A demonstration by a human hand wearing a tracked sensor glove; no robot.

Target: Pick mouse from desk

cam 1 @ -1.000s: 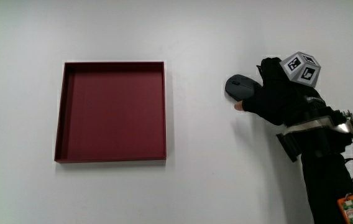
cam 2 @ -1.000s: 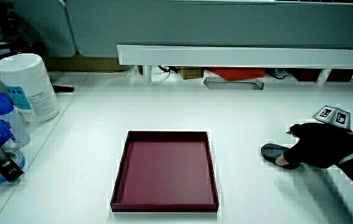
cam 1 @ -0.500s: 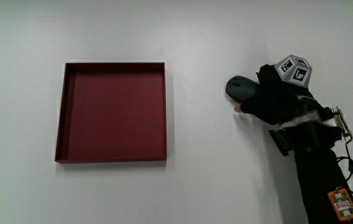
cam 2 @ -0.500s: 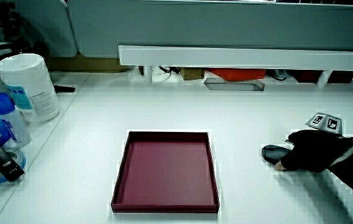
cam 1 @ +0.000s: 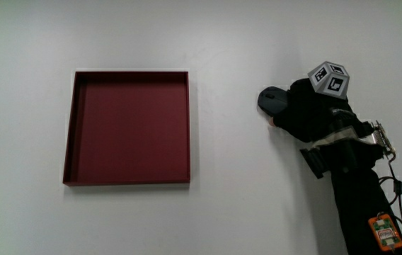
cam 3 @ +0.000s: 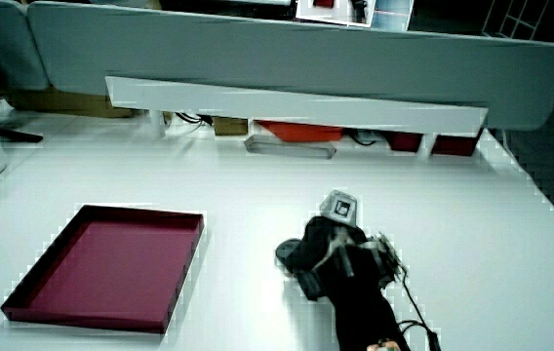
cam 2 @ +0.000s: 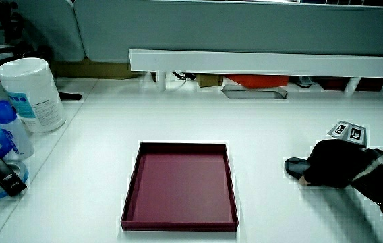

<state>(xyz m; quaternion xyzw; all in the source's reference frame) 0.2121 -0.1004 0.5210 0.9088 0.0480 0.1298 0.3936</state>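
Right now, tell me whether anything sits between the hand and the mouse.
Nothing visible does. The hand already lies on the mouse, covering most of it, with the mouse still on the table. The red tray sits apart, well clear of both.

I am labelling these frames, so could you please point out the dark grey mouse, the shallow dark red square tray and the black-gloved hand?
dark grey mouse (cam 1: 270,98): main view, its exposed top.
shallow dark red square tray (cam 1: 127,127): main view, bare floor.
black-gloved hand (cam 1: 307,113): main view, back of the glove.

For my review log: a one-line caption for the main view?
Gloved hand covers grey mouse on desk, beside empty red tray.
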